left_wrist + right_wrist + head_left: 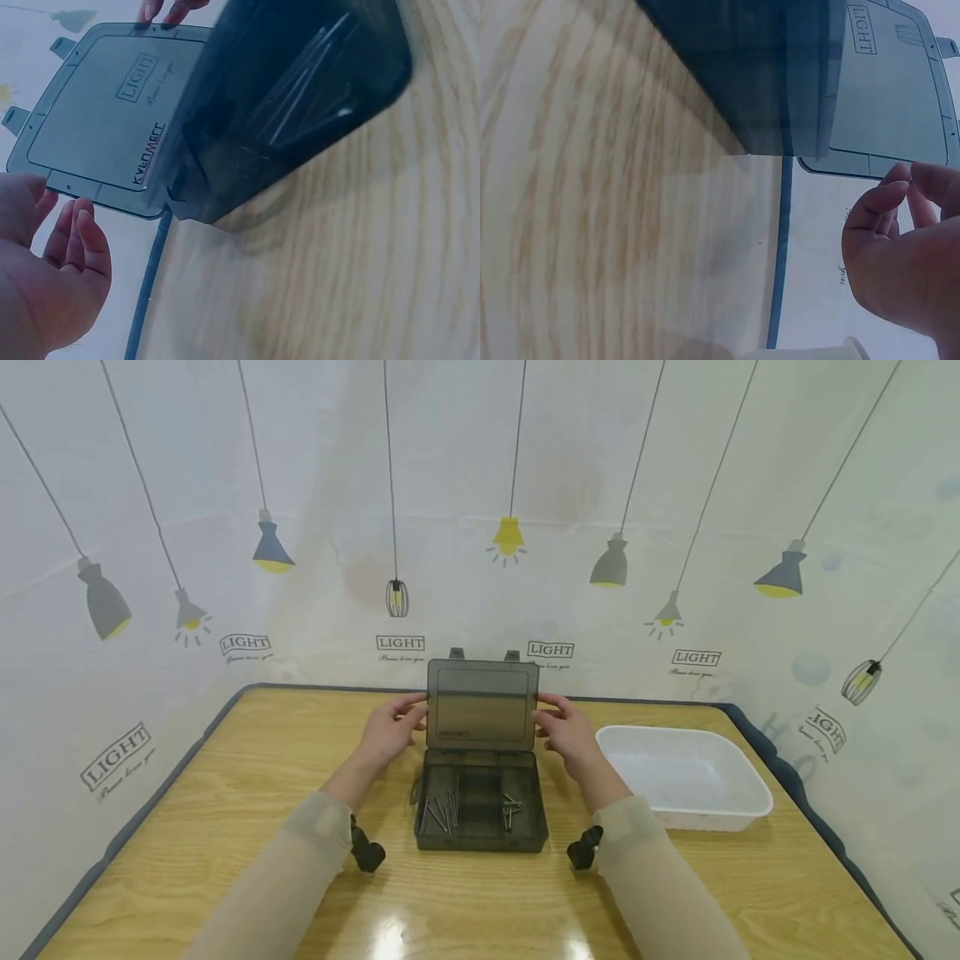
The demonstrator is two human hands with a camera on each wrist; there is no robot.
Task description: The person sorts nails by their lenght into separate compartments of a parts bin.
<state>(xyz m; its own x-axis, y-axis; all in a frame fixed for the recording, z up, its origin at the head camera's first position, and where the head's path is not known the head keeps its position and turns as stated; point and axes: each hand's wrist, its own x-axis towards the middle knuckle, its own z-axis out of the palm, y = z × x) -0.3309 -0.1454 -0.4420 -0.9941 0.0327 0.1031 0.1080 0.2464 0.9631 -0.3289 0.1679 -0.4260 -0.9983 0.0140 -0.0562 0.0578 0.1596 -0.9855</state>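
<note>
A translucent dark grey plastic box point(482, 842) stands on the table with its hinged lid point(482, 706) raised upright. In the left compartment lie several long thin metal pieces point(442, 812), like nails or screws. Shorter ones point(510, 810) lie in the right compartment; their exact kind is too small to tell. My left hand point(388, 727) holds the lid's left edge between thumb and fingers, also seen in the left wrist view. At the opposite edge, my right hand point(566, 731) pinches the lid, its thumb and fingertips close together in the right wrist view.
To the right of the box is a white plastic tray point(693, 817), close to my right forearm. The wooden table point(247, 793) ends at a dark edge in front of a wall covering point(465, 460) printed with lamps.
</note>
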